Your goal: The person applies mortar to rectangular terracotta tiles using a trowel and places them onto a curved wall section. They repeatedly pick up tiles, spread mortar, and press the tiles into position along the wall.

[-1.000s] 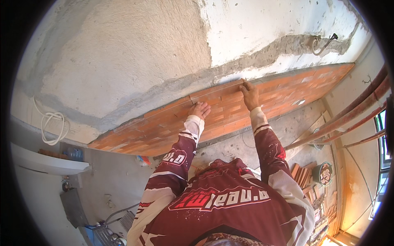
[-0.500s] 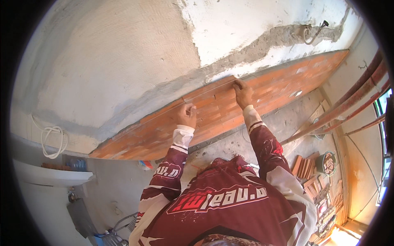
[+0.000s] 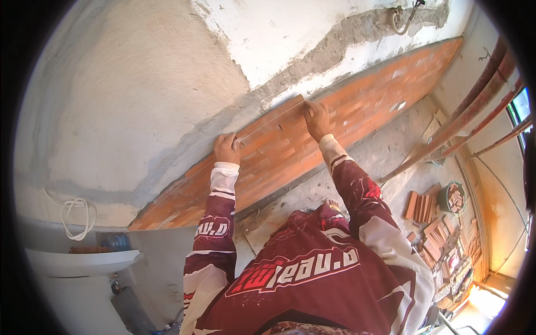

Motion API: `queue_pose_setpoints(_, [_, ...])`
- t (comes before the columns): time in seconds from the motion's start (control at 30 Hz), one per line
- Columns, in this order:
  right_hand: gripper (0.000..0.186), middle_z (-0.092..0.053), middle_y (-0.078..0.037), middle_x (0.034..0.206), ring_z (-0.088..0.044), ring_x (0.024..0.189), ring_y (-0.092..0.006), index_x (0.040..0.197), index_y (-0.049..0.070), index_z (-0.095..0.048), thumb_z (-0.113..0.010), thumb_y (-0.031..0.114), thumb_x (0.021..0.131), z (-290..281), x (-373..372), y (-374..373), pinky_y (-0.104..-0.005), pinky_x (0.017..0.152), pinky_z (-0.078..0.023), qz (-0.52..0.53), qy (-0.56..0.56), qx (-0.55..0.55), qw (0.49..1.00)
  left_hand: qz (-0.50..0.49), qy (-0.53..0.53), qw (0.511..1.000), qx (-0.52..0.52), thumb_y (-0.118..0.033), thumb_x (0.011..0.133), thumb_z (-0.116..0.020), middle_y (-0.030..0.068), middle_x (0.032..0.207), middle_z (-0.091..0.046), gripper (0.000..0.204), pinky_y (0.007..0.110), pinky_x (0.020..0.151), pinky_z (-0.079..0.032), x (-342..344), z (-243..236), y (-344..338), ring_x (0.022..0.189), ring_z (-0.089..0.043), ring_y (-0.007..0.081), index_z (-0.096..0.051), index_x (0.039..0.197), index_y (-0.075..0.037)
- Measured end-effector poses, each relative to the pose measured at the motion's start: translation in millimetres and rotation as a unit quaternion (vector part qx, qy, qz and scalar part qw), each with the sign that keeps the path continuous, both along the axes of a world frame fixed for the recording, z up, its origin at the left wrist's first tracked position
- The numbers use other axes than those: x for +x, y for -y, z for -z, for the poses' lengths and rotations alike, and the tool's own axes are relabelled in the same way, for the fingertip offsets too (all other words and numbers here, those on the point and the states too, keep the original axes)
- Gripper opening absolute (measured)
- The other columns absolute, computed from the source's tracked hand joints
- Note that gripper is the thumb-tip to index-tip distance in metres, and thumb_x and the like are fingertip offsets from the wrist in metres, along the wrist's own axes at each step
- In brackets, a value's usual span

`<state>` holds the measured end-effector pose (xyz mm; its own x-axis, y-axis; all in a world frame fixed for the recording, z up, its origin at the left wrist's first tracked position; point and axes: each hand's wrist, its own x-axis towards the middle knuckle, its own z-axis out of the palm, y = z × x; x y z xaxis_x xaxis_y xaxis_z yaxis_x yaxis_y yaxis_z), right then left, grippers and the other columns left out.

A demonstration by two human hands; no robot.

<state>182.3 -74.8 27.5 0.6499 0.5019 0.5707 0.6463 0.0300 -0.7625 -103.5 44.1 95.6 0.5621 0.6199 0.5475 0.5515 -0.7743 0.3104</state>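
Observation:
A low facing of orange brick tiles [image 3: 279, 151] runs along the lower wall. A long brick tile [image 3: 273, 118] forms its raised top course between my hands, with a thin pale string stretched along it. At the tile's left end my left hand [image 3: 226, 149] is closed, its fingers curled by the upper edge; its fingertips are partly hidden. My right hand [image 3: 317, 120] pinches the tile's right end, thumb and fingers close together. Both arms reach forward in maroon and white sleeves.
Reddish scaffold-like poles [image 3: 474, 117] slant across the right. Stacked brick tiles [image 3: 438, 243] and a dark bucket [image 3: 453, 198] stand on the floor at right. A white basin [image 3: 84, 262] is at left; coiled white cable [image 3: 78, 220] hangs from the wall.
My left hand has risen slightly to the wall facing's top edge, at the tile's left end. My right hand stays at the tile's right end. The whole view has shifted and tilted.

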Motion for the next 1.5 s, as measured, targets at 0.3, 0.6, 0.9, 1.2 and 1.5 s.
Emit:
queue_pose_setpoints(0.3, [0.029,-0.066,-0.013,0.102,-0.053,0.101,-0.0342,0.107,0.006,-0.065,-0.066,0.009,0.079,0.9,-2.6,0.1,-0.0433,0.09,-0.043,0.002,0.003,0.015,1.0,-0.011,-0.045,0.999,-0.016,-0.006,0.078,-0.067,0.0149,0.094,-0.062,0.022,0.042,0.077,-0.048,-0.6,-11.3,3.7,0.088,-0.061,0.0336,-0.069,0.1,-0.003])
queue_pose_setpoints(0.6, [0.033,-0.064,-0.014,0.103,-0.052,0.105,-0.0335,0.112,0.005,-0.064,-0.068,0.013,0.08,1.9,-3.0,0.4,-0.0417,0.093,-0.042,-0.01,0.001,0.003,1.0,-0.027,-0.05,0.998,-0.005,-0.008,0.078,-0.068,0.0144,0.091,-0.061,0.022,0.042,0.074,-0.048,-1.5,-11.6,6.4,0.085,-0.061,0.0331,-0.07,0.1,-0.003])
queue_pose_setpoints(0.9, [0.035,-0.067,-0.012,0.102,-0.052,0.103,-0.0333,0.11,0.003,-0.065,-0.069,0.011,0.077,3.8,1.2,-1.4,-0.0423,0.092,-0.042,-0.003,0.038,0.001,0.999,-0.021,-0.064,0.998,0.003,-0.009,0.078,-0.069,0.0131,0.086,-0.059,0.023,0.041,0.07,-0.049,1.1,-16.8,5.4,0.08,-0.06,0.0325,-0.07,0.101,-0.005])
queue_pose_setpoints(1.2, [0.035,-0.066,-0.014,0.102,-0.052,0.105,-0.0342,0.11,0.003,-0.064,-0.07,0.013,0.077,7.9,1.5,-1.9,-0.0438,0.092,-0.042,0.004,0.05,0.009,0.999,0.0,-0.083,0.996,0.017,-0.007,0.078,-0.067,0.0143,0.085,-0.058,0.021,0.042,0.068,-0.048,0.8,-18.8,1.1,0.078,-0.06,0.0333,-0.07,0.099,-0.004])
queue_pose_setpoints(1.5, [0.038,-0.067,-0.013,0.103,-0.052,0.107,-0.0341,0.112,0.004,-0.064,-0.071,0.015,0.077,3.4,-3.3,-0.2,-0.0437,0.093,-0.042,0.01,0.053,-0.003,0.999,-0.001,-0.121,0.992,0.028,-0.006,0.081,-0.065,0.0131,0.085,-0.056,0.024,0.042,0.066,-0.048,-0.3,-19.2,5.0,0.076,-0.059,0.0329,-0.068,0.104,-0.002])
